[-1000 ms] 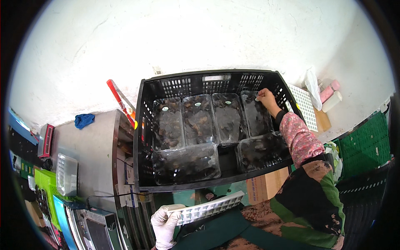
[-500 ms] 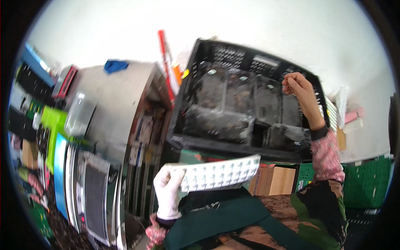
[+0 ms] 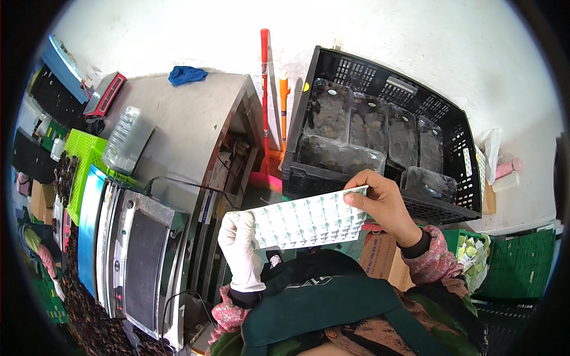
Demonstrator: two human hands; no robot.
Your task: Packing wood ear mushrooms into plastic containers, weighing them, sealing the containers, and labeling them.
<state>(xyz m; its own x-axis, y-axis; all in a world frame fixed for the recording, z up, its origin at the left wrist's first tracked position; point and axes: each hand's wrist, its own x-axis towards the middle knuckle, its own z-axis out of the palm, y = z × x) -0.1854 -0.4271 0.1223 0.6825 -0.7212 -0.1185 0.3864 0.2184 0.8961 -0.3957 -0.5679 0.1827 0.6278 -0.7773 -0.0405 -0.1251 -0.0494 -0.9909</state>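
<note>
A white sheet of small green-printed stickers (image 3: 306,221) is held up in front of my body. My left hand (image 3: 240,249), in a white glove, grips its left end between thumb and fingers. At the upper right corner, my bare right hand (image 3: 386,204) pinches the sheet's edge; whether a single sticker is between the fingertips I cannot tell. Just beyond stands a black plastic crate (image 3: 293,173) with several clear packs (image 3: 402,135) of dark contents inside. Small oval stickers show on the lids of the back packs.
A grey table (image 3: 187,107) at the left bears a blue cloth (image 3: 187,75), clear trays (image 3: 126,139) and a red-edged scale (image 3: 105,95). A wrapping machine (image 3: 147,258) stands nearer. Red (image 3: 265,89) and orange handles (image 3: 284,113) lean by the wall. Green crates (image 3: 515,264) stand right.
My right hand has come down from over the crate to the sheet's right corner. The view has shifted, so the crate sits farther right. My left hand keeps its grip.
</note>
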